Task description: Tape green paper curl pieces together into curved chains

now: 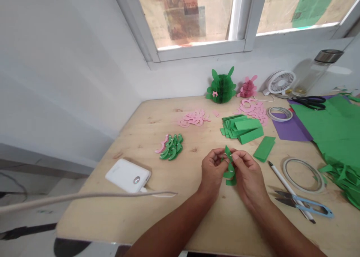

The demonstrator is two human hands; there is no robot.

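Between my two hands, over the front part of the table, is a curvy green paper cutout point(231, 170) with small white patches on it. My left hand point(213, 170) pinches its left side, the fingers curled inward. On the other side my right hand point(247, 172) has thumb and fingers closed on the upper right edge. Left of my hands lies a pile of green curved paper pieces point(172, 148) with white patches, beside pink curved pieces point(162, 144). Folded green paper strips point(243, 128) are heaped beyond my hands, and one strip point(264, 149) lies apart.
Right of my hands are a pen point(287, 184), blue thread snips point(306, 204) and tape rolls point(303, 174). A white power bank point(128, 175) with a cable sits left. Green and pink paper figures point(222, 88), a fan point(280, 82) and a bottle point(317, 71) stand by the wall.
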